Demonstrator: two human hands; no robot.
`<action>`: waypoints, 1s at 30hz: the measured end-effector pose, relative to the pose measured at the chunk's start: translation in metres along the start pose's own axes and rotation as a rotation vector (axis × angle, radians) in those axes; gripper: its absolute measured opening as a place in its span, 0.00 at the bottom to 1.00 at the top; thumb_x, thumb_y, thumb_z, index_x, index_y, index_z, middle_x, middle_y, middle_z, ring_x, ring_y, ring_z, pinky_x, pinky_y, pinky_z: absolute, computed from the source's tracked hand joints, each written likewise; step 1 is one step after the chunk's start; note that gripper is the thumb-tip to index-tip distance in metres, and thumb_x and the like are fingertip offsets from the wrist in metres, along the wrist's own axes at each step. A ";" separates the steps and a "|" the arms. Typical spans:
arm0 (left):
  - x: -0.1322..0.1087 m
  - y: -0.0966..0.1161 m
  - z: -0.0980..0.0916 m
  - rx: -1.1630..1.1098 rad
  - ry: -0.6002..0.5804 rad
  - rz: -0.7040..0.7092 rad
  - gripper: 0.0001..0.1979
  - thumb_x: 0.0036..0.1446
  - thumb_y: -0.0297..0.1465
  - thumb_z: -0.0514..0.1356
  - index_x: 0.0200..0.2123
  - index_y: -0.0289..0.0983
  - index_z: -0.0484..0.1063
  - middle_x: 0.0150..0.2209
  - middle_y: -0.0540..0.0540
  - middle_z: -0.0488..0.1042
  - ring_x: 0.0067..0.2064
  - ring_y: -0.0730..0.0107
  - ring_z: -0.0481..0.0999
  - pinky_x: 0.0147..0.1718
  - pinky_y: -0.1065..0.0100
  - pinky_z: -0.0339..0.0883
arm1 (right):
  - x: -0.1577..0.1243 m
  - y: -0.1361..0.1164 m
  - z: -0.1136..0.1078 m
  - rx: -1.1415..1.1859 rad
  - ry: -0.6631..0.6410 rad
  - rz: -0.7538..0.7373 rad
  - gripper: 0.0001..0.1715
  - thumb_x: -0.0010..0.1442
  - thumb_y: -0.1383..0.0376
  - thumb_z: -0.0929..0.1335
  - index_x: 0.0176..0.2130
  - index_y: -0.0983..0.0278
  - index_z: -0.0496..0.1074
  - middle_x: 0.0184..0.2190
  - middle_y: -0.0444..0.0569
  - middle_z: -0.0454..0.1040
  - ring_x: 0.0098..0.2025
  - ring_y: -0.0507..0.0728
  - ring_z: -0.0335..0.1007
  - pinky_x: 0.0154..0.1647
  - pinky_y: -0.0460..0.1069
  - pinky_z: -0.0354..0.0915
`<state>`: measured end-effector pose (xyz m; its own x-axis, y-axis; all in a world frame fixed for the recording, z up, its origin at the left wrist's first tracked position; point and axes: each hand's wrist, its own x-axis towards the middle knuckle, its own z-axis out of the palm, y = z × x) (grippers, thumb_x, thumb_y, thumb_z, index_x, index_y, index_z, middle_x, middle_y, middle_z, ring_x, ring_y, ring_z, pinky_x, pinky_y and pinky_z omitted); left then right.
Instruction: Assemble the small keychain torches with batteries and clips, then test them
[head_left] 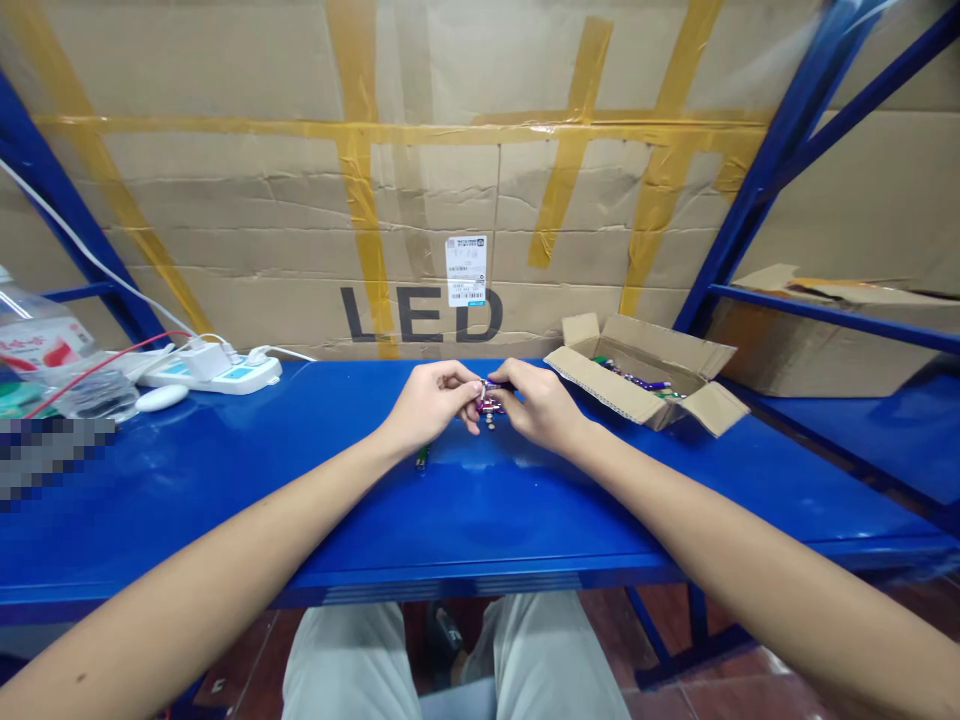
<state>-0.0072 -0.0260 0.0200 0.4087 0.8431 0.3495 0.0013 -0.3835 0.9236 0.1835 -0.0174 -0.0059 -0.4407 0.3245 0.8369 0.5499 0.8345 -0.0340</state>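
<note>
Both hands meet over the middle of the blue bench, towards its back edge. The left hand and the right hand are each closed in a fingertip pinch on one small purple part, which is held just above the surface with short metal pins showing beneath it. Judged by its size and the light grip, the part is very light, rigid and easily dropped; the pins look liable to bend, so the coloured body is the sounder place to hold, between thumb and forefinger. Its exact make cannot be told at this size. A small dark green piece lies on the bench just under the left wrist. An open cardboard box of similar purple and green parts sits near the right hand, towards the back right. Legible writing: "LED" in large dark letters on the cardboard sheet behind the bench, with a white barcode label whose print is too small to read. A white power strip lies at back left.
</note>
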 end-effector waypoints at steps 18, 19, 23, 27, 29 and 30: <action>0.002 0.000 -0.001 0.002 -0.023 -0.054 0.08 0.57 0.30 0.64 0.29 0.30 0.72 0.18 0.49 0.73 0.18 0.72 0.73 0.21 0.70 0.70 | 0.003 0.001 -0.008 -0.050 -0.082 -0.089 0.11 0.61 0.77 0.61 0.40 0.62 0.62 0.34 0.51 0.66 0.34 0.58 0.64 0.34 0.52 0.64; 0.002 0.001 -0.001 0.018 -0.023 -0.042 0.08 0.57 0.29 0.63 0.29 0.30 0.72 0.18 0.49 0.73 0.18 0.72 0.73 0.21 0.70 0.70 | 0.003 0.001 -0.008 -0.046 -0.086 -0.100 0.11 0.62 0.77 0.61 0.40 0.62 0.63 0.33 0.51 0.66 0.34 0.58 0.64 0.33 0.51 0.64; 0.001 0.000 -0.003 0.116 -0.043 0.025 0.06 0.58 0.28 0.61 0.30 0.31 0.72 0.19 0.50 0.72 0.18 0.73 0.73 0.20 0.72 0.70 | 0.002 0.000 -0.008 0.002 -0.121 -0.076 0.09 0.63 0.76 0.61 0.39 0.63 0.65 0.32 0.51 0.68 0.32 0.57 0.64 0.32 0.51 0.62; 0.000 -0.004 -0.005 0.209 -0.054 0.083 0.06 0.59 0.29 0.60 0.31 0.32 0.72 0.21 0.51 0.72 0.20 0.74 0.74 0.21 0.72 0.71 | 0.004 -0.003 -0.009 0.120 -0.183 0.083 0.08 0.63 0.74 0.62 0.35 0.63 0.66 0.30 0.50 0.72 0.32 0.55 0.67 0.34 0.49 0.63; 0.000 -0.006 -0.006 0.262 -0.058 0.114 0.06 0.60 0.30 0.60 0.32 0.33 0.73 0.22 0.51 0.72 0.21 0.75 0.74 0.22 0.73 0.71 | 0.006 -0.006 -0.009 0.185 -0.213 0.180 0.08 0.62 0.73 0.63 0.33 0.63 0.67 0.30 0.49 0.74 0.32 0.55 0.69 0.35 0.49 0.63; 0.000 -0.008 -0.006 0.291 -0.062 0.129 0.06 0.60 0.30 0.59 0.32 0.33 0.73 0.22 0.51 0.72 0.22 0.75 0.74 0.23 0.73 0.71 | 0.007 -0.006 -0.010 0.214 -0.227 0.223 0.08 0.62 0.73 0.63 0.32 0.63 0.68 0.29 0.48 0.75 0.32 0.54 0.69 0.35 0.49 0.63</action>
<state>-0.0130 -0.0211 0.0139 0.4776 0.7594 0.4419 0.2033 -0.5849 0.7852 0.1838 -0.0249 0.0055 -0.4859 0.5791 0.6546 0.5004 0.7984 -0.3348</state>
